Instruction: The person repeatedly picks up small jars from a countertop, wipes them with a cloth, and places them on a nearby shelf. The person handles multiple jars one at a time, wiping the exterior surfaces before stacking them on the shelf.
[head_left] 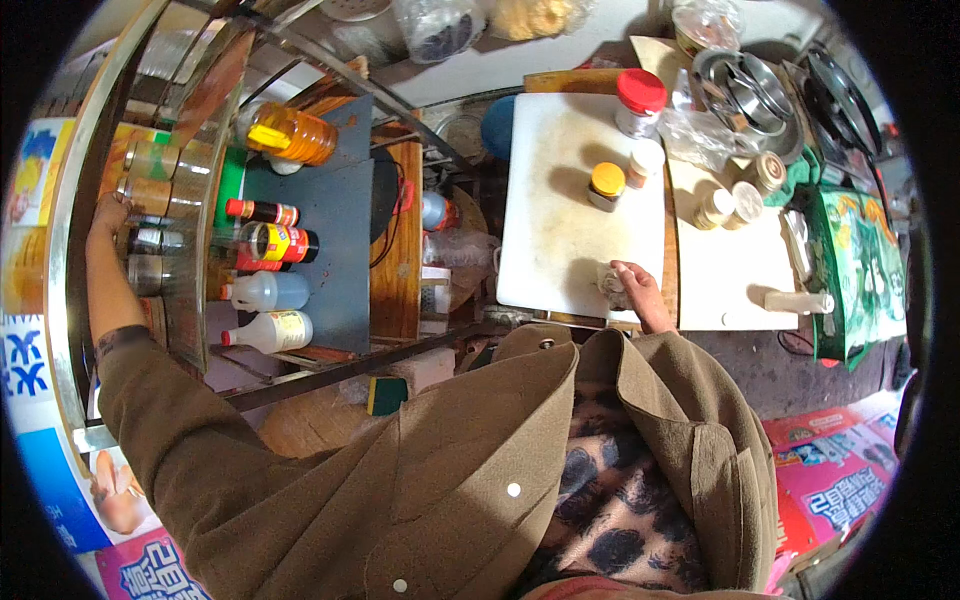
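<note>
- Left fingers (pixel 119 203) were placed at a racked jar (pixel 150 195); grip couldn't be told.
- Right fingers (pixel 628 271) were half-curled at a clear container (pixel 608 287) on white board (pixel 555 245); hold unclear.
- Yellow-lidded jar (pixel 606 186) was seemingly set out; others were left racked.

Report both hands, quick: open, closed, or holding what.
Left hand: by a clear, brown-filled cylindrical jar; grip cannot be told.
Right hand: at a small, clear, see-through container; whether it grips cannot be told.

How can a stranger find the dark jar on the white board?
Find the white board before the person. Beyond the right hand stands the dark jar, nearer than the red-lidded container. Unlike its neighbours, it wears a yellow lid.
</note>
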